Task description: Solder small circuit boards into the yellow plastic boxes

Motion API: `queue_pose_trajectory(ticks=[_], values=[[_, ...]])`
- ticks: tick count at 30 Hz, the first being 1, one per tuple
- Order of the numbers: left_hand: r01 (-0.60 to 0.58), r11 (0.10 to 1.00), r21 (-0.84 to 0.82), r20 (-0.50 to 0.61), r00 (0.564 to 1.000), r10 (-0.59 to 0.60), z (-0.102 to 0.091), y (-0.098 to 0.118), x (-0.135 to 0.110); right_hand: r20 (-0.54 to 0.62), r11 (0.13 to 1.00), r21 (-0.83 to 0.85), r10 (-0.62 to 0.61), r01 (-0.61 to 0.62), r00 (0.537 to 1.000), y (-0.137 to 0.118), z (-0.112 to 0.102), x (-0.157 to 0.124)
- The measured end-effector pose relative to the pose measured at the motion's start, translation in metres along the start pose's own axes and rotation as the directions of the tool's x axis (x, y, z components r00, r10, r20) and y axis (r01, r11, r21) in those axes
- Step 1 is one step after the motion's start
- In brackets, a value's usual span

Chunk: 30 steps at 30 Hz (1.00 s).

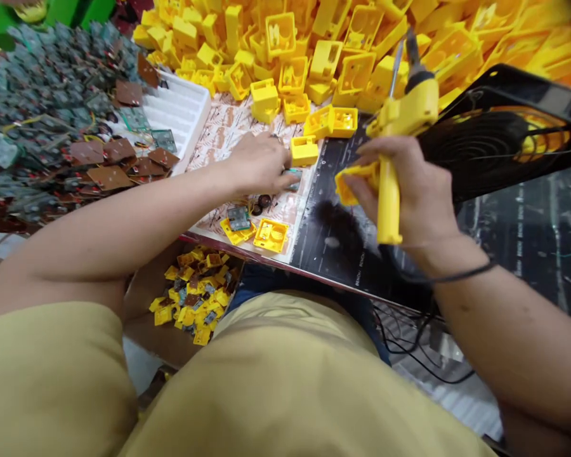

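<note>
My right hand [409,190] is closed round a yellow soldering iron [400,120], its tip pointing up and away, and also pinches a small yellow plastic housing [349,184] against it. My left hand [261,162] reaches forward, palm down, with its fingertips on a small teal part [294,179] on the patterned paper [228,133]. A yellow housing [303,150] lies just beyond those fingers. Near the table's front edge rest two more yellow housings [271,233], one with a circuit board [238,217] in it.
A big heap of yellow housings [342,44] fills the back. Green and brown circuit boards [61,120] pile up at the left beside a white tray [181,111]. A black fan [499,136] stands right. Below the edge, a box holds assembled yellow parts [197,298].
</note>
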<state>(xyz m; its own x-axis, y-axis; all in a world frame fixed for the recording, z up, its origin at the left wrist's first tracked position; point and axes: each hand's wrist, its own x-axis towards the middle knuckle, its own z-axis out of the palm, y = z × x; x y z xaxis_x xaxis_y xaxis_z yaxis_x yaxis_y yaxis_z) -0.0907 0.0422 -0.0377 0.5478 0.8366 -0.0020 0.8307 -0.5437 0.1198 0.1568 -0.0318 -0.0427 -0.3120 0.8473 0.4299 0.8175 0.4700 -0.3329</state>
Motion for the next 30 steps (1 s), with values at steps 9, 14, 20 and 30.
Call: queue_pose_trajectory(ticks=[9,14,20,30], values=[[-0.195,0.965,-0.174,0.218,0.948,0.231,-0.039,-0.012,0.015,-0.024,0.996,0.009,-0.083,0.084,0.996,-0.003,-0.006,-0.060],[-0.377,0.916,0.135,0.301,0.896,0.325,-0.061,0.033,0.003,-0.025,0.988,-0.117,-0.107,0.103,0.994,-0.014,-0.004,-0.066],[-0.591,0.789,0.165,0.335,0.786,0.519,-0.043,0.054,-0.026,0.086,0.973,0.101,-0.215,0.206,0.973,-0.006,-0.009,-0.071],[0.132,0.990,0.047,-0.016,0.991,-0.131,-0.028,0.037,-0.024,-0.031,0.980,-0.147,-0.142,0.136,0.989,-0.020,-0.003,-0.078]])
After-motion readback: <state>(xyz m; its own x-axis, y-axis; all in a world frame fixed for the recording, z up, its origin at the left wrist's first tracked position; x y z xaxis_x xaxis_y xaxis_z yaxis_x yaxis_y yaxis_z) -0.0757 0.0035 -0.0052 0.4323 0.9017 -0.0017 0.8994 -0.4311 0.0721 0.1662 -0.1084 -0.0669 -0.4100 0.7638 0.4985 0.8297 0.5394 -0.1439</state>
